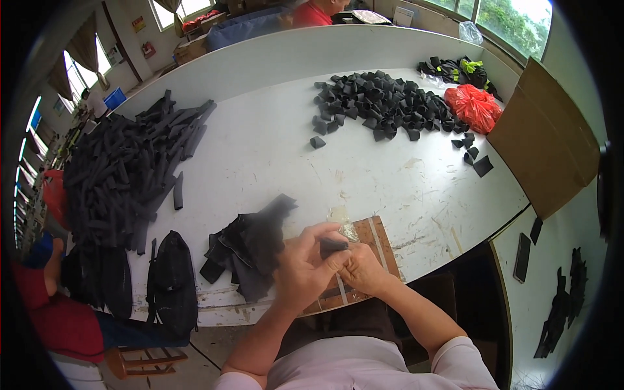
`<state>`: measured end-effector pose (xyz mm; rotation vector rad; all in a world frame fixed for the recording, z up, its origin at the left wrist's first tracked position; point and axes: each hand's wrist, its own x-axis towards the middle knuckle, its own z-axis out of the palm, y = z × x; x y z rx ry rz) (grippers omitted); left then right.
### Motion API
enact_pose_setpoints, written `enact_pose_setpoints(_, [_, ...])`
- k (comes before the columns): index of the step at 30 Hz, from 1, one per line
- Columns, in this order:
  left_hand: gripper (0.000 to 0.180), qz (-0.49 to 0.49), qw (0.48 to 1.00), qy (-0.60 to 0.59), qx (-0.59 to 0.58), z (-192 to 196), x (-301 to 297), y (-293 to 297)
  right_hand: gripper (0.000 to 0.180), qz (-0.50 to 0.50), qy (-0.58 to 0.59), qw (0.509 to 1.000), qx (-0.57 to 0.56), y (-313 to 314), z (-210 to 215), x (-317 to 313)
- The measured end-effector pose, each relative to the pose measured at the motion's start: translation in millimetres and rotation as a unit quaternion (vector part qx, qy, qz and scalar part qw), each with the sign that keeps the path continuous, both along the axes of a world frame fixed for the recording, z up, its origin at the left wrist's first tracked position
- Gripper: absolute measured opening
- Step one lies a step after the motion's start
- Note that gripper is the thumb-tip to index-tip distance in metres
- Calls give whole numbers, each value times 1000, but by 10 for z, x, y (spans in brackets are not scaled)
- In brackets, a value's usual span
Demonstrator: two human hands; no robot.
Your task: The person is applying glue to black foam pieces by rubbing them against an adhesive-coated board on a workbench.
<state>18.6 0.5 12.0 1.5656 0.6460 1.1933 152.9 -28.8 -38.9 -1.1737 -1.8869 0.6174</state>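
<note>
A small black rolled piece [333, 245], like a short tube of foam or fabric, is between my hands over the front edge of the table. My left hand [303, 265] curls round it with thumb and fingers. From the other side, my right hand [364, 268] closes against it with bent fingers. Under the hands lies a wooden board [383, 235] with pale strips across it. Beside my left hand lies a loose stack of flat black pieces [240, 253], partly blurred. The fingertips of my right hand are partly hidden.
A heap of black strips [117, 162] covers the table's left side. Many short black rolls [383, 101] lie at the back right, near a red plastic bag [473, 107] and cardboard sheet [546, 140]. A black bag [172, 276] and a seated person [65, 325] are at left.
</note>
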Motion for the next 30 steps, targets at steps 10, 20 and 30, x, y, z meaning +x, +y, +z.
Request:
enact_pose_setpoints(10, [12,-50,988,-144,-29,84,-89,33,18,-13,-35,999,-15,0,123,35])
enact_pose_setpoints(20, [12,-38,996,-68,-53,130,-101,-6,20,-22,-31,998,-56,6,111,24])
enact_pose_setpoints(30, [12,6,939,-291,-184,-81,-212,9,26,-23,-134,990,27,24,45,-52])
